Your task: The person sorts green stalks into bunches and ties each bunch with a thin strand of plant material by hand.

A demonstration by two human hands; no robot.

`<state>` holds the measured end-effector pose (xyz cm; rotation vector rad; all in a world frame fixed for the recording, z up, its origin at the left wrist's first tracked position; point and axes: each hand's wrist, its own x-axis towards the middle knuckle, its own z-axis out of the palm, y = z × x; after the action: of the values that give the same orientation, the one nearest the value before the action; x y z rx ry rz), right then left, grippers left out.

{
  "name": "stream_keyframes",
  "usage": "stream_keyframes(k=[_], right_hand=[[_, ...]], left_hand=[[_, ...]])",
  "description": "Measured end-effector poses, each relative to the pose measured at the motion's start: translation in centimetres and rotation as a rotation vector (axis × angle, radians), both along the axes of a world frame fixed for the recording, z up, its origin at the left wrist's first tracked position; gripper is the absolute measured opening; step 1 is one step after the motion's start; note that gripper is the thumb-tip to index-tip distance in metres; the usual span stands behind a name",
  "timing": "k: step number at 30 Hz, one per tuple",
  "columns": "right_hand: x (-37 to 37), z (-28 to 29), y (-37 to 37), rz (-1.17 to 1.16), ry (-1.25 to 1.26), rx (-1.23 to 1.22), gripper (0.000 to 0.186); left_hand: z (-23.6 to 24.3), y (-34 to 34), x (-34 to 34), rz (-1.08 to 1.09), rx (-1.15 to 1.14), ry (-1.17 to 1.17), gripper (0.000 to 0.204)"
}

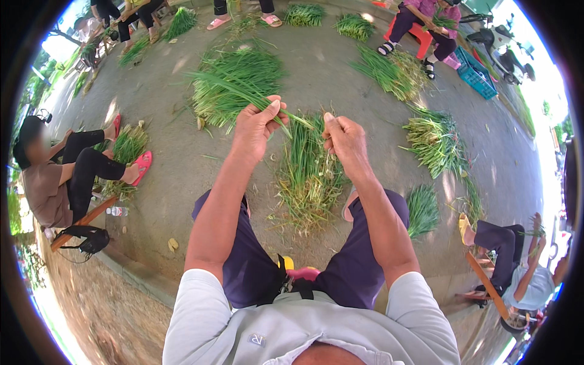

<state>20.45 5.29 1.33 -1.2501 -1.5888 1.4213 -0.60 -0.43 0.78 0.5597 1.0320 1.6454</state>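
My left hand (253, 129) is closed around a small bunch of chives (226, 87), long thin green leaves that point up and left. Their pale stem ends come out on the right side of the fist, toward my right hand (348, 145). That hand is pinched close to those ends; what sits between its fingers is too small to make out. Under both hands, on the ground between my feet, lies a loose heap of chives (309, 167) with yellowish, straw-like trimmings at its near end. A larger, neater green pile (243, 67) spreads beyond my left hand.
More chive piles lie to the right (435, 143) and by my right knee (423, 210). Seated people surround me, one on a red stool (420, 39) near a blue crate (476, 73). A plastic bottle (117, 211) and black bag (91, 239) are at left.
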Motion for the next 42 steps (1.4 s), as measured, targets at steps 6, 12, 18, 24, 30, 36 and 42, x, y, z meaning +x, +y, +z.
stream_keyframes(k=[6,12,18,24,30,36,42], right_hand=[[-0.1,0.1,-0.5,0.09,0.194,-0.033,0.028],[0.0,0.8,-0.9,0.184,0.179,-0.182,0.029],[-0.7,0.1,-1.2,0.136,0.23,-0.213,0.028],[-0.5,-0.8,-0.8,0.182,0.323,-0.293,0.024],[0.0,0.0,-0.9,0.304,0.407,-0.386,0.025],[1.0,1.3,-0.5,0.431,0.265,-0.27,0.025],[0.8,2.3,-1.4,0.584,0.127,-0.013,0.029]], left_hand=[[0.3,0.1,0.2,0.013,-0.02,0.0,0.021],[0.4,0.2,0.7,0.0,-0.024,0.019,0.019],[0.2,0.1,1.2,-0.038,-0.004,0.01,0.019],[-0.1,0.4,1.1,-0.019,0.004,0.005,0.021],[-0.3,0.4,0.3,-0.021,0.008,-0.016,0.023],[0.1,0.1,0.0,-0.13,0.008,-0.051,0.027],[0.3,-0.1,0.0,-0.279,0.014,-0.068,0.032]])
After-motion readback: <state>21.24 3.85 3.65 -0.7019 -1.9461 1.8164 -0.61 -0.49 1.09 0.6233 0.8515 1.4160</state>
